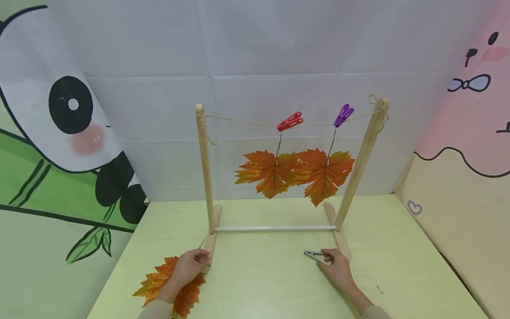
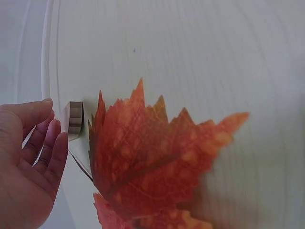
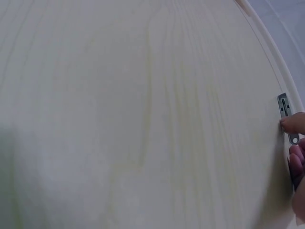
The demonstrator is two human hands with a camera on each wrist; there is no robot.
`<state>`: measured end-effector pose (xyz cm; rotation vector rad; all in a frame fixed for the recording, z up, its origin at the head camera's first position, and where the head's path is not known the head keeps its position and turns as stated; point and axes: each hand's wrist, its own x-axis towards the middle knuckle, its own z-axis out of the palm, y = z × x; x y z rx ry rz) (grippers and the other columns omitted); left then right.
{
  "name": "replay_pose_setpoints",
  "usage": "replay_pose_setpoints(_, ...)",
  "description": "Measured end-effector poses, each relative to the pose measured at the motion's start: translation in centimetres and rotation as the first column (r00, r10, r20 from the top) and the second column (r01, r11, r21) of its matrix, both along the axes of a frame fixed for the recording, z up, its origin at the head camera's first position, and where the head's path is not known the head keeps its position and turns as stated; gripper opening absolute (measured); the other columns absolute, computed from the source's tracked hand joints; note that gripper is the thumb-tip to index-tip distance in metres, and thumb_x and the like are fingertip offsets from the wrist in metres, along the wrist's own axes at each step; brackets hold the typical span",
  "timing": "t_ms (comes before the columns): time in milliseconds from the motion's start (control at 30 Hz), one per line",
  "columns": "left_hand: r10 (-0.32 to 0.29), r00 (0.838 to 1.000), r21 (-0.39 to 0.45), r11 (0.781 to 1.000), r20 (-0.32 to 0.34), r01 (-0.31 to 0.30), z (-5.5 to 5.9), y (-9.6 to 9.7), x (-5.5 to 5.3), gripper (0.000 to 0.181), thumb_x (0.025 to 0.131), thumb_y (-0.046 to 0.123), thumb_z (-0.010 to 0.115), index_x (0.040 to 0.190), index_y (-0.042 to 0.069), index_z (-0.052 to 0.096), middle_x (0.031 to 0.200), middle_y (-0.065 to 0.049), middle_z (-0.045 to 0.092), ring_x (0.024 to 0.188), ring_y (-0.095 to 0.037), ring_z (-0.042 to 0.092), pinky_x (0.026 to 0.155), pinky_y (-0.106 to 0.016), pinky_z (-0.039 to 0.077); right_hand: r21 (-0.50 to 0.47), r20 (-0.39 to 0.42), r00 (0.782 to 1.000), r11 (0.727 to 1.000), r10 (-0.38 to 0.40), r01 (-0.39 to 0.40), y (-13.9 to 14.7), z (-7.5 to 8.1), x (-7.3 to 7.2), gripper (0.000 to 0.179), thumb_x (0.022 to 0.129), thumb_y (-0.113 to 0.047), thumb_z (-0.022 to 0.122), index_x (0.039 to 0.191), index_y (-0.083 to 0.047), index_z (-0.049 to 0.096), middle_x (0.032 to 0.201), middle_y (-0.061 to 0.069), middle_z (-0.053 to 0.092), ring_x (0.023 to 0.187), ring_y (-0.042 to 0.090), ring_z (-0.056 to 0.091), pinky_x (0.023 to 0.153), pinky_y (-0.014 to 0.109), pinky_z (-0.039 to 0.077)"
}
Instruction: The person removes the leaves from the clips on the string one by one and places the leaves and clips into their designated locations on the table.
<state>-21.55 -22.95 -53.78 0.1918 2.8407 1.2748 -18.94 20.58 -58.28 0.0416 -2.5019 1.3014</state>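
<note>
My left hand (image 1: 191,266) pinches the thin dark stem (image 2: 80,165) of an orange maple leaf (image 1: 157,283) at the near left of the table. The stem's tip pokes out past the fingers, and the leaf (image 2: 152,162) spreads beneath the wrist, partly hidden by it in the head view. In my right hand (image 1: 336,268), a grey clothespin (image 1: 313,253) sits between thumb and fingers, its nose pointing left. The same clothespin (image 3: 284,107) shows at the right edge of the right wrist view.
A wooden frame (image 1: 207,177) stands ahead with a string (image 1: 243,120) across its posts. Two maple leaves (image 1: 271,175) hang there, from a red clothespin (image 1: 290,121) and a purple clothespin (image 1: 343,116). A white rod (image 1: 275,228) joins the frame's feet.
</note>
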Motion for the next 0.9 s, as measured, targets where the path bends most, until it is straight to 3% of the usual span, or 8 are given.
replay_pose_setpoints(200, -0.020, 0.999, -0.009, 1.000, -0.042, 0.019, -0.1, 0.7, -0.3, 0.014, 0.078, 0.003, 0.067, 0.092, 0.003, 0.068, 0.075, 0.003, 0.062, 0.069, -0.010, 0.057, 0.061, -0.021, 0.047, -0.017, 0.013, 1.000, 1.000, -0.012, 0.012, 0.1, -0.2, 0.1, 0.032, 0.063, 0.004, 0.077, 0.093, 0.007, 0.065, 0.080, 0.007, 0.059, 0.068, 0.013, 0.053, 0.056, 0.018, 0.043)
replay_pose_setpoints(400, -0.010, 0.999, 0.025, 1.000, -0.031, 0.011, 0.4, 1.7, -0.9, 0.017, 0.075, 0.000, 0.068, 0.092, 0.002, 0.068, 0.077, 0.001, 0.063, 0.071, -0.012, 0.057, 0.060, -0.021, 0.047, -0.045, 0.053, 0.999, 0.999, 0.000, 0.002, 0.2, 0.2, 0.0, 0.032, 0.066, 0.003, 0.075, 0.096, 0.007, 0.064, 0.082, 0.007, 0.061, 0.069, 0.012, 0.053, 0.058, 0.019, 0.044)
replay_pose_setpoints(633, -0.040, 0.998, 0.073, 0.996, -0.050, 0.044, 1.9, 3.3, -1.6, 0.022, 0.073, -0.003, 0.071, 0.094, -0.001, 0.066, 0.080, -0.003, 0.065, 0.072, -0.015, 0.057, 0.062, -0.022, 0.046, -0.041, 0.173, 0.984, 0.998, 0.043, -0.036, 0.2, 2.2, -0.5, 0.039, 0.070, -0.007, 0.075, 0.103, 0.009, 0.061, 0.081, 0.007, 0.059, 0.069, 0.012, 0.055, 0.061, 0.020, 0.047)
replay_pose_setpoints(900, -0.054, 0.989, 0.065, 0.996, -0.135, 0.063, 4.1, 4.7, -2.7, 0.020, 0.072, -0.003, 0.072, 0.091, 0.002, 0.068, 0.079, -0.004, 0.066, 0.070, -0.015, 0.058, 0.064, -0.024, 0.048, 0.005, 0.160, 0.982, 0.995, 0.100, -0.102, 1.2, 4.4, -1.0, 0.042, 0.072, -0.009, 0.075, 0.106, 0.010, 0.060, 0.082, 0.009, 0.059, 0.070, 0.012, 0.057, 0.061, 0.021, 0.047)
